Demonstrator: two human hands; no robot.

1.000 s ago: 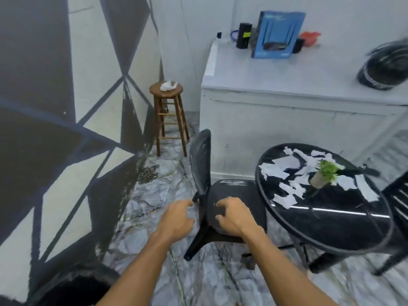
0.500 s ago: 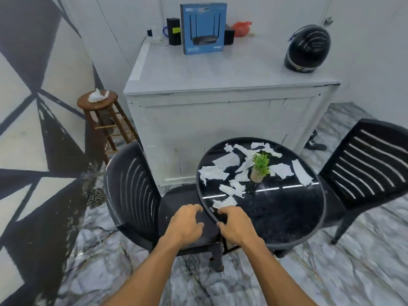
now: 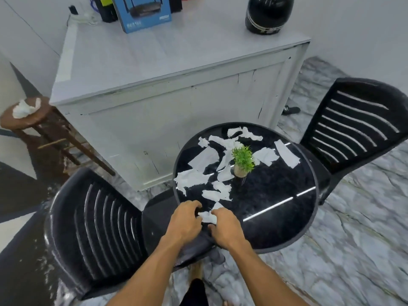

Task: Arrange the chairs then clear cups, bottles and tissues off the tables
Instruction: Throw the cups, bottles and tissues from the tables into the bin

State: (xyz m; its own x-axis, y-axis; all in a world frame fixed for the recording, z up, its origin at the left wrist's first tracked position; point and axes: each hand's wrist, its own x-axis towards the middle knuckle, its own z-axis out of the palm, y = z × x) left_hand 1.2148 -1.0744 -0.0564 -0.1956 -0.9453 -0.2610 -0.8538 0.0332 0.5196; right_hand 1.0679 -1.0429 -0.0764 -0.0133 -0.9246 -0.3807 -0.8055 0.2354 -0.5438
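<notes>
Several torn white tissue pieces [image 3: 204, 159] lie scattered over the round black table [image 3: 276, 217], around a small potted green plant [image 3: 242, 160]. At the table's near-left edge my right hand [image 3: 227, 227] pinches one small tissue piece [image 3: 207, 217]. My left hand [image 3: 185, 219] hovers just left of that piece, fingers loosely curled over the table rim. One black slatted chair [image 3: 92, 217] stands at the left with its seat tucked under the table. A second black chair [image 3: 353, 124] stands at the right.
A white counter [image 3: 176, 51] stands behind the table with a blue box [image 3: 143, 12] and a black helmet [image 3: 268, 13] on it. At the left, a wooden stool [image 3: 33, 122] carries a crumpled tissue [image 3: 25, 107]. The floor is marble.
My hands have left the left chair's seat and come up to the table's near edge. My right hand has taken hold of a tissue piece. The view has swung down over the table.
</notes>
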